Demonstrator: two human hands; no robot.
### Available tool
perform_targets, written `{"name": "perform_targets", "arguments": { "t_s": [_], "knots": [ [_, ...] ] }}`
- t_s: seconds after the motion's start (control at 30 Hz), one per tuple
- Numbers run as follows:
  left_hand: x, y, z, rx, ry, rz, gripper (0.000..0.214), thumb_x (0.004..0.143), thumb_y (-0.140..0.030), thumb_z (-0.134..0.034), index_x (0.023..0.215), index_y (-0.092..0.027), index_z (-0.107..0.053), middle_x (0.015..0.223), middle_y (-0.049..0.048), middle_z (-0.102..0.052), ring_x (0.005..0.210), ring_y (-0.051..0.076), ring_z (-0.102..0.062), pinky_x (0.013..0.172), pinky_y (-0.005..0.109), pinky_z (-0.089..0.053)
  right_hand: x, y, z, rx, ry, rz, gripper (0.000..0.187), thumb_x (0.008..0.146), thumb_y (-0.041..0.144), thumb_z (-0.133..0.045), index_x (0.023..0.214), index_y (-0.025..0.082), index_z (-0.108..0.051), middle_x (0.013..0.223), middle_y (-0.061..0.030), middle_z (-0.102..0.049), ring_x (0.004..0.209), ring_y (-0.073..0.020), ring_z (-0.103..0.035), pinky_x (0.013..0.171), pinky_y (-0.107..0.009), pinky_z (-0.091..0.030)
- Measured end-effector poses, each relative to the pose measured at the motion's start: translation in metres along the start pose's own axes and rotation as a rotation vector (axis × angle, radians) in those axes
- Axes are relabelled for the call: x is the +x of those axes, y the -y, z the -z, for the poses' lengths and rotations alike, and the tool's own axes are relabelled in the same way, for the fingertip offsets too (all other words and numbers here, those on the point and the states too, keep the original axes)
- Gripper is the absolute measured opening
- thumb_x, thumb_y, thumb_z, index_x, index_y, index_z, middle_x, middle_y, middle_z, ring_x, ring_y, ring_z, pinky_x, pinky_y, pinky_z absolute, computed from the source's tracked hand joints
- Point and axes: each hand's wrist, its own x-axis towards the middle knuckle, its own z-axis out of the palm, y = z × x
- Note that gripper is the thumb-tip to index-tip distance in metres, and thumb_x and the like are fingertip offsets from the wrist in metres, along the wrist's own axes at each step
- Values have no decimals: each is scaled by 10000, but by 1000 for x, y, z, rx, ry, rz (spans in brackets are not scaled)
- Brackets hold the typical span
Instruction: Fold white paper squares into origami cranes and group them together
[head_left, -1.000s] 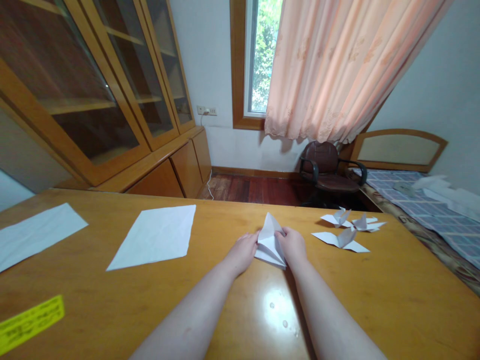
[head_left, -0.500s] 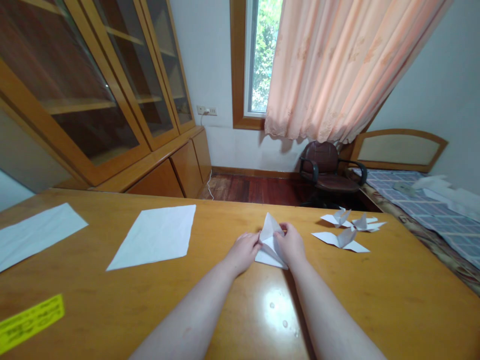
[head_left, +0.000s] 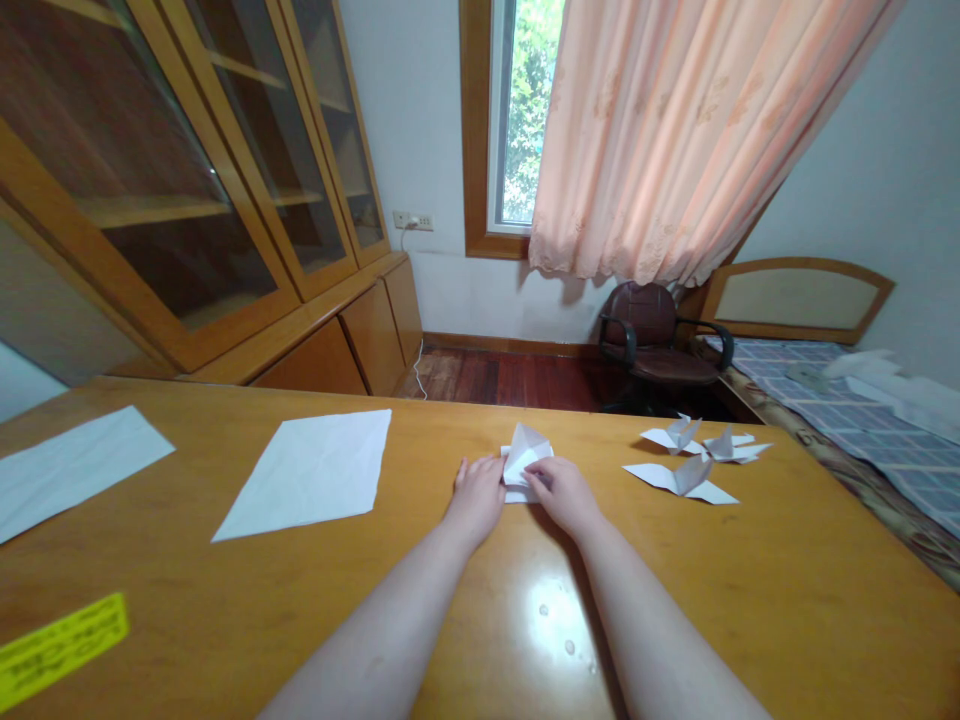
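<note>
A partly folded white sheet of paper (head_left: pixel 527 448) is on the wooden desk between my hands, one pointed flap standing up at its far side. Along its left edge rests my left hand (head_left: pixel 480 500), its fingers holding the paper against the desk. From the right, my right hand (head_left: pixel 566 492) pinches the near layer of the sheet between thumb and fingers. The fingertips cover some of the creases.
Several folded paper cranes (head_left: pixel 690 478) stand at the desk's right. Two flat white sheets, one nearer (head_left: pixel 315 475) and one farther left (head_left: pixel 82 465), lie on the desk (head_left: pixel 315 620). A yellow label (head_left: pixel 64 645) sits at the lower left. Beyond is a chair (head_left: pixel 652 340).
The sheet has turned and been flattened between my hands, its lower part drawn up. My right hand has moved slightly left and its fingers now reach onto the paper's near face.
</note>
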Motion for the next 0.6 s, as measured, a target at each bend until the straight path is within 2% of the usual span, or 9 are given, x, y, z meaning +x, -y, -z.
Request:
{"name": "perform_targets", "arguments": {
  "t_s": [0.1, 0.23, 0.4, 0.6],
  "knots": [
    [0, 0, 0, 13, -5, 25, 433, 821, -131, -449, 1237, -244, -477, 1253, 70, -549, 1228, 215, -412, 1097, 464, -135, -2, 6, 2, 55, 120, 83, 185, 826, 336, -561, 879, 210, -687, 898, -44, -684, 859, -170, -591, 821, -288, -396],
    [1, 1, 0, 12, -17, 63, 430, 817, -150, -473, 1233, -260, -482, 1242, 62, -559, 1226, 223, -412, 1091, 477, -136, -3, 6, 1, 52, 123, 89, 280, 753, 390, -649, 979, 229, -681, 1001, -60, -671, 949, -198, -581, 881, -327, -392],
    [1, 3, -3, -10, -23, 38, 461, 798, -188, -512, 1253, -248, -466, 1269, 68, -537, 1225, 227, -412, 1095, 468, -143, -1, -3, -6, 15, 135, 101, 202, 792, 270, -606, 969, 274, -703, 1070, -43, -649, 1007, -185, -560, 922, -329, -382],
    [0, 4, -6, -76, -11, -65, 580, 781, -214, -520, 1341, -195, -372, 1367, 87, -449, 1302, 228, -328, 1112, 443, -135, -1, -6, -7, 74, 96, 86, 214, 761, 137, -559, 839, 240, -729, 990, -35, -663, 939, -158, -578, 898, -291, -405]
  ]
}}
